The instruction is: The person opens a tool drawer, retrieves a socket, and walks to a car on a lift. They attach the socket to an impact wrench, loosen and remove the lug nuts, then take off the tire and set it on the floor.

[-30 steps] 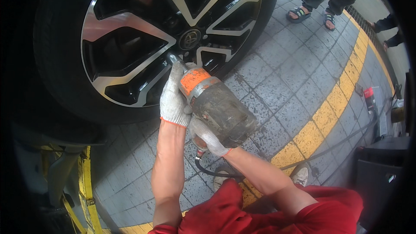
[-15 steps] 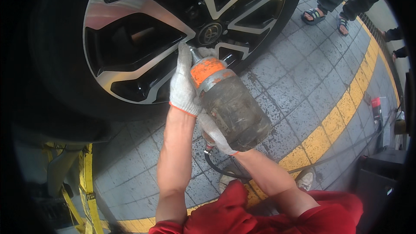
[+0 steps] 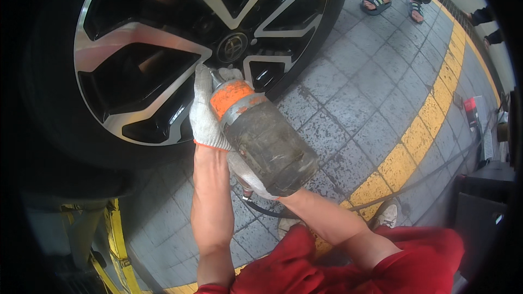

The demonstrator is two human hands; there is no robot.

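Observation:
An air impact wrench (image 3: 272, 144), with a worn dark body and an orange front, points at the wheel's hub area. Its socket end (image 3: 217, 78) meets the black and silver alloy wheel (image 3: 144, 114) just below the centre cap (image 3: 232, 48). My left hand (image 3: 208, 117), in a white knit glove, cradles the tool's front from the left and beneath, fingers curled round it. Gloved too, my right hand (image 3: 249, 177) grips the handle under the rear of the body, which hides most of its fingers. An air hose (image 3: 260, 209) leaves the handle's bottom.
Another person's sandalled feet (image 3: 376, 3) stand beyond the wheel at upper right. A yellow stand or frame (image 3: 121, 247) is at lower left. A dark box-like cabinet (image 3: 485, 201) stands at right, near a red item (image 3: 470, 110). Yellow floor stripes (image 3: 414, 149) cross the grey tiles (image 3: 376, 76).
The wheel, wrench and both hands now appear farther left in the picture, as the view has shifted. The grip on the wrench and its place against the wheel look much the same.

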